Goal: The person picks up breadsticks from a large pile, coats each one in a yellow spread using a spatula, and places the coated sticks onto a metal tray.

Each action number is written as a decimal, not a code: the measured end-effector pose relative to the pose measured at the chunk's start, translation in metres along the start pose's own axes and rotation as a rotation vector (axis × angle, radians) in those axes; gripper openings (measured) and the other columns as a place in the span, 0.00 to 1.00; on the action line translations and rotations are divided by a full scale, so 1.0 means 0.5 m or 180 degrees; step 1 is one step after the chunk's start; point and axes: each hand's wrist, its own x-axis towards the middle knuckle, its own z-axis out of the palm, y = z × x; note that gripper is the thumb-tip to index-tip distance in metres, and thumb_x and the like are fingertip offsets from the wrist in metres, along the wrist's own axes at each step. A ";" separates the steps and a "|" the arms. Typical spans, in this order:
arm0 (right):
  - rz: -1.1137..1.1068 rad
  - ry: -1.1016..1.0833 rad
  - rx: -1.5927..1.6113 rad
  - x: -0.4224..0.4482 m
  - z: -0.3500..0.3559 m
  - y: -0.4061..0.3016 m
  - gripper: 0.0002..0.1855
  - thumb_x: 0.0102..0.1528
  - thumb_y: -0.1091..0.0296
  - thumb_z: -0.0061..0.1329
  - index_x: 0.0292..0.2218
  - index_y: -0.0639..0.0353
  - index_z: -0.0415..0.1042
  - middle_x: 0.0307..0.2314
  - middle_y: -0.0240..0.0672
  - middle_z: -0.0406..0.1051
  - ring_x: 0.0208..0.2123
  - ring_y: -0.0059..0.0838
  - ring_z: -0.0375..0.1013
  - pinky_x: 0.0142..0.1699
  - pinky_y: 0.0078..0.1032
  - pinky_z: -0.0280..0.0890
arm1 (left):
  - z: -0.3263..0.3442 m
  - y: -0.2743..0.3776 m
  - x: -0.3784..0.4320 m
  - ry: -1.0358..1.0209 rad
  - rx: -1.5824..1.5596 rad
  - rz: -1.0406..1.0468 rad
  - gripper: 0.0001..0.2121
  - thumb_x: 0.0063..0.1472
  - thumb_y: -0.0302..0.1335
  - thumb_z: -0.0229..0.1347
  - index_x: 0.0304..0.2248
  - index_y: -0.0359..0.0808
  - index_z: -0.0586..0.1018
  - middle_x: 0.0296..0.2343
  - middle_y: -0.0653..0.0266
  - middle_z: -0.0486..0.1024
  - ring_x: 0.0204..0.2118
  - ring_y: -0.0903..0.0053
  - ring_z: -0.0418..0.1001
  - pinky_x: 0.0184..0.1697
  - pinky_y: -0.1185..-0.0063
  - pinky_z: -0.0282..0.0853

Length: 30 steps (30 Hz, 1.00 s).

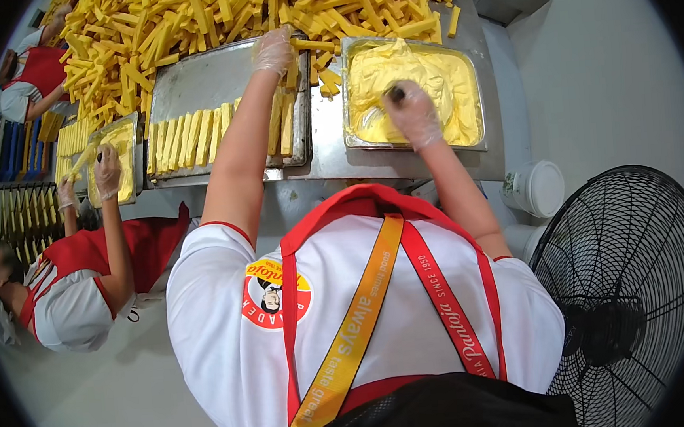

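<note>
In a clear plastic glove, my right hand (412,113) grips the dark handle of a tool over a metal pan (480,102) of yellow cream (397,67); the tool's blade is hidden or blurred. My left hand (274,50), gloved too, is at the far edge of a metal baking tray (190,87), closed around a yellow stick that shows beside its fingers. Cream-coated sticks (185,138) lie side by side along the tray's near half, and my left forearm hides part of the row. Behind the tray and pan rises a large heap of yellow cake-like sticks (233,13).
A co-worker (79,285) stands at the left with gloved hands over another cream pan (130,163); a second person (35,74) is farther back. A black fan (615,295) stands at the right, near white buckets (533,188). The metal table's edge (458,172) runs before me.
</note>
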 end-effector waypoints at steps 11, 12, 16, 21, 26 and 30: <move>-0.0076 0.0099 -0.0201 0.004 -0.007 0.018 0.09 0.51 0.67 0.55 0.30 0.62 0.70 0.24 0.44 0.70 0.26 0.41 0.71 0.33 0.32 0.66 | -0.210 0.101 -0.182 -0.0340 -0.3221 -0.0525 0.11 0.57 0.27 0.59 0.40 0.34 0.79 0.37 0.57 0.78 0.38 0.76 0.75 0.43 0.74 0.75; -0.0162 -0.0323 0.0143 -0.008 -0.013 -0.017 0.09 0.50 0.68 0.54 0.30 0.62 0.70 0.23 0.45 0.67 0.26 0.46 0.69 0.32 0.33 0.66 | -0.190 0.101 -0.210 -0.0179 -0.3532 -0.0159 0.11 0.57 0.24 0.59 0.40 0.32 0.78 0.38 0.57 0.78 0.39 0.75 0.74 0.44 0.75 0.75; 0.0864 -0.1112 0.1106 -0.024 -0.051 -0.003 0.10 0.51 0.66 0.58 0.31 0.62 0.73 0.23 0.31 0.72 0.24 0.21 0.69 0.31 0.24 0.65 | -0.112 0.158 -0.306 -0.0380 -0.3473 0.0112 0.11 0.55 0.19 0.58 0.40 0.31 0.78 0.35 0.63 0.77 0.36 0.80 0.73 0.43 0.79 0.72; 0.0627 0.0368 0.0310 -0.002 -0.080 -0.009 0.08 0.51 0.69 0.57 0.31 0.63 0.74 0.26 0.35 0.75 0.26 0.24 0.74 0.32 0.26 0.69 | -0.001 0.170 -0.337 -0.0081 -0.3337 0.0218 0.15 0.54 0.21 0.59 0.43 0.33 0.76 0.30 0.65 0.76 0.32 0.81 0.73 0.37 0.81 0.70; 0.1324 0.0431 0.2935 -0.019 -0.067 -0.024 0.07 0.53 0.78 0.55 0.35 0.66 0.72 0.31 0.36 0.74 0.29 0.25 0.74 0.36 0.25 0.76 | -0.014 0.183 -0.330 -0.0064 -0.2852 0.0316 0.17 0.55 0.19 0.59 0.45 0.33 0.74 0.33 0.65 0.77 0.34 0.80 0.74 0.38 0.81 0.71; 0.1636 0.0483 0.2211 -0.016 -0.054 0.061 0.09 0.52 0.79 0.56 0.36 0.67 0.72 0.31 0.36 0.74 0.31 0.26 0.75 0.35 0.24 0.76 | -0.008 0.184 -0.324 -0.0192 -0.3084 0.0233 0.17 0.55 0.20 0.59 0.45 0.33 0.74 0.34 0.64 0.78 0.35 0.80 0.75 0.39 0.81 0.71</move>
